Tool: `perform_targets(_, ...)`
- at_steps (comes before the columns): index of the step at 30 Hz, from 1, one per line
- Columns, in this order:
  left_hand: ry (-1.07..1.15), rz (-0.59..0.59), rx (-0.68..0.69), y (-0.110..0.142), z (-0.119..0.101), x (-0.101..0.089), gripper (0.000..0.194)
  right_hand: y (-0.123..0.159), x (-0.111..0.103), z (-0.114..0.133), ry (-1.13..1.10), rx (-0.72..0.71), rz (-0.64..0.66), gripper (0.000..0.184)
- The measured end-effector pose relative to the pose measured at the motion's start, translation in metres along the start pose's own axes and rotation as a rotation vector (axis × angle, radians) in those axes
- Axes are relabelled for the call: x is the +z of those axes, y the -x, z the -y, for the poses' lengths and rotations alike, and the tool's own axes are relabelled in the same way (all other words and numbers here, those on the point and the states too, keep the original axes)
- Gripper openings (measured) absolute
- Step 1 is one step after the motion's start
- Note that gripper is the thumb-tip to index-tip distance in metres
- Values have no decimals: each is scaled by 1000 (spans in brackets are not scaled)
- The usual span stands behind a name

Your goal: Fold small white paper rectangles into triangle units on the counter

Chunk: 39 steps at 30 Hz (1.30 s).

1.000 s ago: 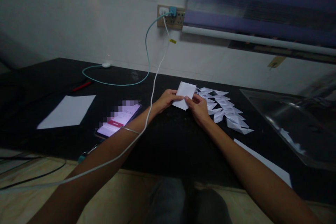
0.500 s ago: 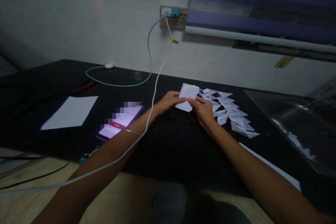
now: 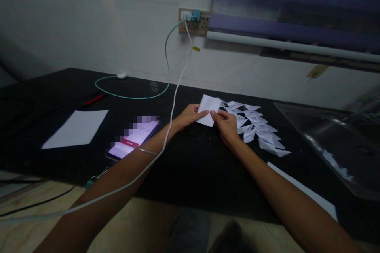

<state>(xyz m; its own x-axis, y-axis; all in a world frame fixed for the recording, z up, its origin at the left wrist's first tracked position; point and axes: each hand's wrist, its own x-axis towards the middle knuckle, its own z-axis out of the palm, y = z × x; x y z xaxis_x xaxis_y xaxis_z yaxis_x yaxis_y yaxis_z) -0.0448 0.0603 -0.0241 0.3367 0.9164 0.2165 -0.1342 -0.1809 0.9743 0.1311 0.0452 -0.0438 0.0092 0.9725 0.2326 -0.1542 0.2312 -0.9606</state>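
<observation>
A small folded sheet of white paper (image 3: 209,104) is held up over the black table between my two hands. My left hand (image 3: 190,116) pinches its left side, thumb across the front and fingers behind. On the lower right edge, my right hand (image 3: 227,124) grips with the thumb in front; its other fingers are partly hidden behind the paper. The two thumbs nearly meet at the middle. Just right of the paper lie several folded white paper pieces (image 3: 261,126) in overlapping rows, partly covered by my right hand.
A flat white sheet (image 3: 77,128) and a lit phone (image 3: 133,140) lie to the left. Another white sheet (image 3: 303,189) is under my right forearm. A white cable (image 3: 175,99) crosses my left forearm from the wall socket (image 3: 194,21). A clear plastic sheet (image 3: 335,142) lies at right.
The whole view has shifted slightly. The folded paper stays between both hands, with the right edge now looking flatter and the layers closer together.
</observation>
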Motion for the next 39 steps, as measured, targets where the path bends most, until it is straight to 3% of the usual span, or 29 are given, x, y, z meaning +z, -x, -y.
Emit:
perform_targets(6,-94,-66,55,-2,-1,0,39,2,-1,2,110,-14,-7,34)
perform_targets(14,-223,-36,14,-2,0,-1,33,-1,-4,-1,175,-77,21,35)
perform_targets(23,-213,-40,25,2,-8,3,23,-1,-4,0,204,-77,24,33)
perform_targets(39,-209,-45,17,3,-10,3,34,0,-4,4,270,-118,24,37)
